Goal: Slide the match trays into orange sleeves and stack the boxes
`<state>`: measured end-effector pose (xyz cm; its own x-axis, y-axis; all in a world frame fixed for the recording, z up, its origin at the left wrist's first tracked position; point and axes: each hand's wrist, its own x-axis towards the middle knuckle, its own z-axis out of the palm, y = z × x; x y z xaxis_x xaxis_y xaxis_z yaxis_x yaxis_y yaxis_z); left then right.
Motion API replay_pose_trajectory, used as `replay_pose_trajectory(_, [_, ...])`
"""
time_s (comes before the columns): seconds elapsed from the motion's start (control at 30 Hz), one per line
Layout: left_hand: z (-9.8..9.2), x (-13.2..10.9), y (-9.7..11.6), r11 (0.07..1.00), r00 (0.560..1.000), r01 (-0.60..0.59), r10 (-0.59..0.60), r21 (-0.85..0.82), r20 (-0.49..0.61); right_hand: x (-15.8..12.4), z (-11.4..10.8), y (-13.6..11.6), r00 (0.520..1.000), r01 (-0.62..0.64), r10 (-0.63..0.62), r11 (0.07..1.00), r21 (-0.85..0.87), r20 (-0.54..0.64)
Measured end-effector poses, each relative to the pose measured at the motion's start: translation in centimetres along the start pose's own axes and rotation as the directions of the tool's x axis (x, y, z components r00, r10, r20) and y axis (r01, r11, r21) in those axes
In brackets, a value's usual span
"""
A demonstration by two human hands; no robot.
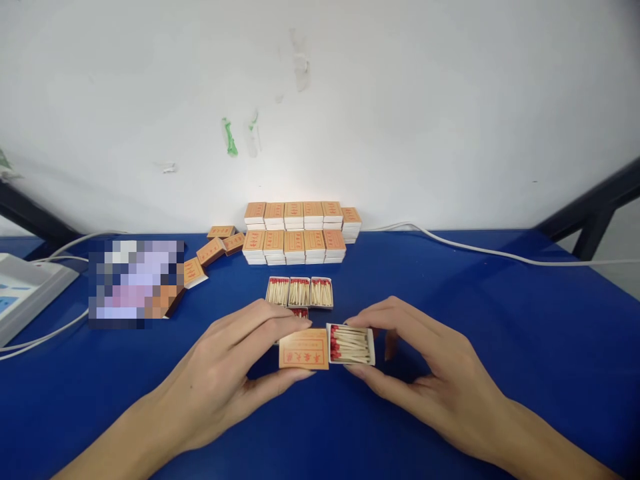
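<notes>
Between thumb and fingers, my left hand [227, 363] grips an orange matchbox sleeve [303, 349] with red lettering. Opposite it, my right hand [425, 370] holds a white matchbox tray [371, 347] full of red-tipped matches [350, 343]. The tray's left end meets the sleeve's right end; whether it is slightly inside I cannot tell. Just beyond my hands, three open trays of matches [299, 292] stand in a row. Another filled tray [299, 313] is partly hidden behind my left hand.
Stacks of closed matchboxes [294, 241] stand near the white wall. Several loose orange sleeves [211, 252] lie to their left, beside a pixelated patch. A white cable [465, 247] crosses the back right of the blue table [400, 280]. A white device [30, 293] sits at the left edge.
</notes>
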<state>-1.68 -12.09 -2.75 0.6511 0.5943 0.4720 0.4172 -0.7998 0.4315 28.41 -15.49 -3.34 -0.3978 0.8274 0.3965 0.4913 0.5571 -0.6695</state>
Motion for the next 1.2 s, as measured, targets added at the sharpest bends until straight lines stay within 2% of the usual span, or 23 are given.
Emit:
replay_pose_trajectory(0.47, [0.07, -0.25, -0.05, 0.998, 1.0, 0.007, -0.008, 0.056, 0.02, -0.23, -0.12, 0.03, 0.999, 0.034, -0.034, 0.999, -0.017, 0.007])
replay_pose_trajectory(0.73, [0.48, -0.76, -0.26, 0.991, 0.999, -0.043, 0.042, 0.13, 0.014, -0.46, -0.04, 0.27, 0.997, 0.079, -0.078, 0.996, -0.05, 0.027])
replay_pose_trajectory(0.97, [0.41, -0.59, 0.24, 0.991, 0.999, -0.031, 0.026, 0.132, 0.043, -0.39, 0.22, 0.33, 0.992, 0.126, -0.126, 0.991, -0.051, 0.01])
replay_pose_trajectory(1.2, [0.61, -0.44, 0.64, 0.991, 0.999, -0.052, 0.049, 0.123, 0.022, -0.42, 0.33, 0.02, 0.99, 0.138, -0.138, 0.99, -0.037, 0.008])
